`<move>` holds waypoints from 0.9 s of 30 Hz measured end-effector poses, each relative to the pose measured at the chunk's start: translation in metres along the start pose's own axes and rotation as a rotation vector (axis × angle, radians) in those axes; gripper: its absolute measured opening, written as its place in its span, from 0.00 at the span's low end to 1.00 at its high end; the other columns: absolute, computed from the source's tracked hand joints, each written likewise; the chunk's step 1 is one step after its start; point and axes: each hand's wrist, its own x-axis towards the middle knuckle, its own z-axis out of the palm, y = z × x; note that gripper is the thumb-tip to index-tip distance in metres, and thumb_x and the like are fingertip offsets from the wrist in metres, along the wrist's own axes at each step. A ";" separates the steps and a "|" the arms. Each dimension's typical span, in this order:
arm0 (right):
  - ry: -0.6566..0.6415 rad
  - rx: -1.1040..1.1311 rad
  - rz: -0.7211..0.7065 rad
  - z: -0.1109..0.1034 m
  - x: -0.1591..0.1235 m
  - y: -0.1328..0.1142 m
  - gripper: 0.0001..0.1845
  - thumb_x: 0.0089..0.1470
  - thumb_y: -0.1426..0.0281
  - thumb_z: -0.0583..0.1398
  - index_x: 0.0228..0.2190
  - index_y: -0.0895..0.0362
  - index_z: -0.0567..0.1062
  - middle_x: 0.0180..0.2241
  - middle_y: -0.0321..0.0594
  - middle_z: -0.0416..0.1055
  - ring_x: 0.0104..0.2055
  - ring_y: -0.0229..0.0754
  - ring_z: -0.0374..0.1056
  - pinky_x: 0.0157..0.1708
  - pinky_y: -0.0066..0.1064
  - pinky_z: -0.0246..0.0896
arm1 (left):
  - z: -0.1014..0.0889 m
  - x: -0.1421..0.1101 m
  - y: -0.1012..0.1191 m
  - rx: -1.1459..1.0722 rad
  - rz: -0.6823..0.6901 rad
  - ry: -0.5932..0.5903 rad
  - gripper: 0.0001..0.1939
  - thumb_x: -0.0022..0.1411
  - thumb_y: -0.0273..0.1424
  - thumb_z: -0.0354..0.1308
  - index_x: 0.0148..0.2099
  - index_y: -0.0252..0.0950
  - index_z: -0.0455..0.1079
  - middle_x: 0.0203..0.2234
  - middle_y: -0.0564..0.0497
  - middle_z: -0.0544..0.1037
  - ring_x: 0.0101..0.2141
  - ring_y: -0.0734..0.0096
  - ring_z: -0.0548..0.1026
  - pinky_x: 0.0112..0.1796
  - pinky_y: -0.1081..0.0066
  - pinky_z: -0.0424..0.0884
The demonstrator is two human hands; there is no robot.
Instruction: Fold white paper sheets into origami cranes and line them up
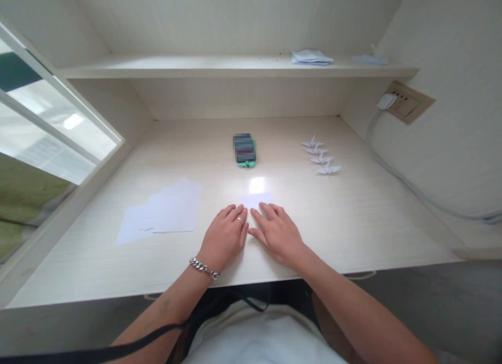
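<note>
My left hand [224,237] and my right hand [276,233] lie side by side, palms down, on a small white sheet of paper [255,199] near the front of the pale wooden desk [353,223]. The fingers of both hands are stretched out flat and press on the paper. Only the sheet's far edge shows beyond the fingertips. The left wrist wears a silver chain bracelet, and a ring sits on one left finger.
A loose stack of white sheets [162,215] lies to the left. Several folded paper cranes [321,157] stand in a row at the right. A phone in a green case [244,150] lies further back. Folded paper [311,57] rests on the shelf. A cable [411,189] runs from the wall socket.
</note>
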 end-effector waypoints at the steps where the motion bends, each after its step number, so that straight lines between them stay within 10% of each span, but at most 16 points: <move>1: 0.005 -0.009 -0.004 -0.001 -0.002 0.005 0.28 0.62 0.54 0.49 0.58 0.55 0.65 0.60 0.49 0.60 0.60 0.52 0.54 0.58 0.43 0.50 | -0.001 0.000 0.000 0.002 0.000 0.000 0.18 0.67 0.29 0.47 0.54 0.28 0.69 0.53 0.38 0.73 0.55 0.59 0.67 0.57 0.56 0.62; 12: 0.062 -0.114 0.088 -0.012 -0.016 0.043 0.23 0.63 0.58 0.48 0.53 0.52 0.71 0.57 0.46 0.65 0.55 0.53 0.59 0.53 0.45 0.55 | -0.027 0.037 -0.004 0.133 0.053 -0.220 0.16 0.64 0.24 0.47 0.32 0.30 0.76 0.28 0.39 0.78 0.39 0.56 0.74 0.39 0.61 0.72; 19: 0.102 -0.104 0.079 -0.013 -0.016 0.041 0.22 0.63 0.57 0.48 0.53 0.50 0.71 0.56 0.44 0.65 0.54 0.53 0.58 0.52 0.44 0.55 | -0.036 0.079 -0.001 0.190 0.223 -0.410 0.11 0.57 0.17 0.52 0.33 0.30 0.75 0.25 0.40 0.77 0.27 0.60 0.77 0.30 0.67 0.70; 27: 0.105 -0.088 0.061 -0.014 -0.017 0.042 0.21 0.63 0.59 0.49 0.52 0.50 0.71 0.54 0.45 0.66 0.52 0.51 0.61 0.52 0.44 0.56 | -0.028 0.062 0.014 0.210 0.218 -0.336 0.12 0.62 0.19 0.48 0.39 0.29 0.73 0.27 0.39 0.77 0.32 0.57 0.78 0.32 0.65 0.71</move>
